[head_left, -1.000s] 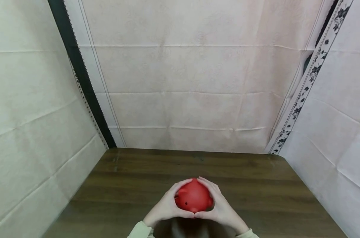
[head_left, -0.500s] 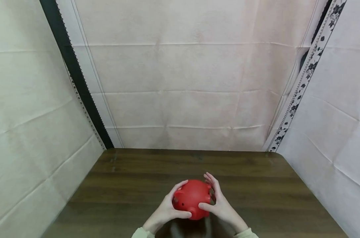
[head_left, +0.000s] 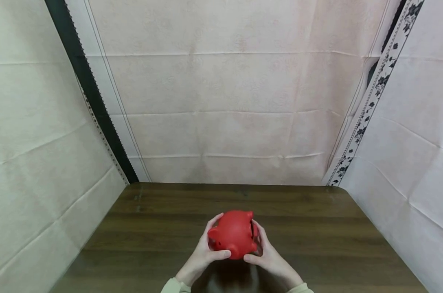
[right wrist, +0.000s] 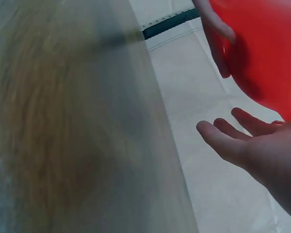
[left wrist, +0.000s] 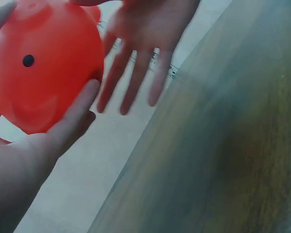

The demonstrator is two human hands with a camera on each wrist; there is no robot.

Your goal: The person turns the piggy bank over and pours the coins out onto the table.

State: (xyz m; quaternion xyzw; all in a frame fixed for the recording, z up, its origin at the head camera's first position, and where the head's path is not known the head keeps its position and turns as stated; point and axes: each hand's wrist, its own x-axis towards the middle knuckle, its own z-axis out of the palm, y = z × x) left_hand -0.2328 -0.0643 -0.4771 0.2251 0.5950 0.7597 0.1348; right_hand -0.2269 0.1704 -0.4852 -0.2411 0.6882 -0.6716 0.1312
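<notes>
A round red piggy bank [head_left: 235,234], with small ears and black dot eyes, is held up over the brown table, its face turned toward the lower left. My left hand [head_left: 205,249] grips its left side, thumb on the front and fingers behind. On the other side, my right hand [head_left: 270,254] lies along the bank, thumb near its lower right. In the left wrist view, the right hand [left wrist: 143,36] has its fingers straight and spread beside the piggy bank [left wrist: 48,63]. In the right wrist view, the left fingers [right wrist: 218,36] lie against the red surface. Some fingertips are hidden behind it.
The dark wood-grain table [head_left: 152,228] spreads beneath both hands. White creased cloth [head_left: 221,89] hangs behind it and on both sides, with a dark strip [head_left: 89,89] at left and a flower-print border [head_left: 371,97] at right.
The piggy bank has turned so its face points left and has moved slightly away from me. My right hand has let go of its earlier two-handed grip; my left hand keeps hold.
</notes>
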